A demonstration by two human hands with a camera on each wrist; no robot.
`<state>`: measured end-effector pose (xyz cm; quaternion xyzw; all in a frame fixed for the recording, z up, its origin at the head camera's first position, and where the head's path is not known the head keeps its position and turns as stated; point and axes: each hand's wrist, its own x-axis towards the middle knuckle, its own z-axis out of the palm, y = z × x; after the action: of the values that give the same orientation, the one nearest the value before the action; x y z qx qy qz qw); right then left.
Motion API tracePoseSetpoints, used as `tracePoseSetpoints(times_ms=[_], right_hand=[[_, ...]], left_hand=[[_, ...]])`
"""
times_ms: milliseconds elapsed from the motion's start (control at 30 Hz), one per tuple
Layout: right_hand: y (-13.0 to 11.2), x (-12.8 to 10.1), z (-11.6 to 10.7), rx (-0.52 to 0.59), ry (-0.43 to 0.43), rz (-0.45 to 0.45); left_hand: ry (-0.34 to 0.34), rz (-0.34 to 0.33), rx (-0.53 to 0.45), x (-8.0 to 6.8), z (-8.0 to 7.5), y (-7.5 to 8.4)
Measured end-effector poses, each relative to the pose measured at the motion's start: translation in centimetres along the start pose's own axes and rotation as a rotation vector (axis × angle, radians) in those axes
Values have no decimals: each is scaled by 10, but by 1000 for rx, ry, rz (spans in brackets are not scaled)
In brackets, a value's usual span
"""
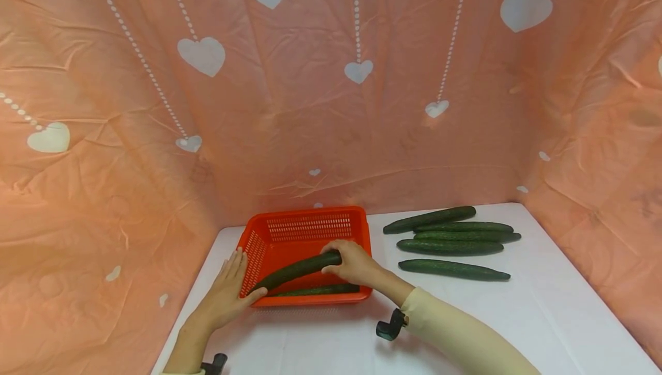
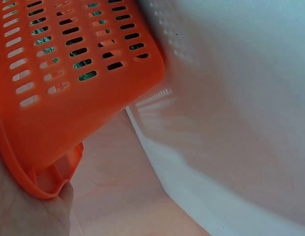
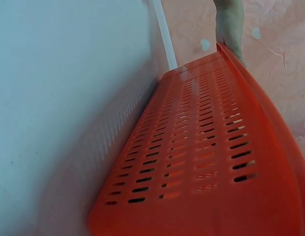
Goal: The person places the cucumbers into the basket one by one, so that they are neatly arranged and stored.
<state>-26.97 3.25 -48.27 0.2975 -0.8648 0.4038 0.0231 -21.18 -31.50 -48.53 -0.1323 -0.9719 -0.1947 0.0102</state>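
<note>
My right hand (image 1: 354, 263) grips the right end of a dark green cucumber (image 1: 300, 270), thumb below and fingers over the top. The cucumber slants inside a red-orange plastic basket (image 1: 310, 301), its left end low at the near left corner. Below it, another cucumber (image 1: 331, 289) lies along the front wall. My left hand (image 1: 227, 289) rests on the basket's left rim with fingers extended, its thumb by the cucumber's left end. Perforated basket walls fill much of both wrist views; in the right one, the left hand (image 3: 230, 29) shows at the far corner.
Right of the basket, several cucumbers lie on the white table (image 1: 331, 340): a front cucumber (image 1: 455, 269) sits apart, and a back cucumber (image 1: 429, 220) slants behind the others. Peach cloth (image 1: 393, 151) with white hearts hangs around the table's back and sides.
</note>
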Motion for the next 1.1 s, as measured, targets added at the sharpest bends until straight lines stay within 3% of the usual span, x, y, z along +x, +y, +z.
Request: tracePoseSetpoints(times_ms=[233, 600, 1100], right_hand=[[-1, -1, -4, 47, -42, 21], [4, -15, -20, 155, 14, -64], [36, -60, -68, 77, 157, -17]], left_hand=[[6, 6, -13, -1, 0, 1], [-3, 0, -5, 2, -1, 2], [-1, -2, -30, -1, -1, 2]])
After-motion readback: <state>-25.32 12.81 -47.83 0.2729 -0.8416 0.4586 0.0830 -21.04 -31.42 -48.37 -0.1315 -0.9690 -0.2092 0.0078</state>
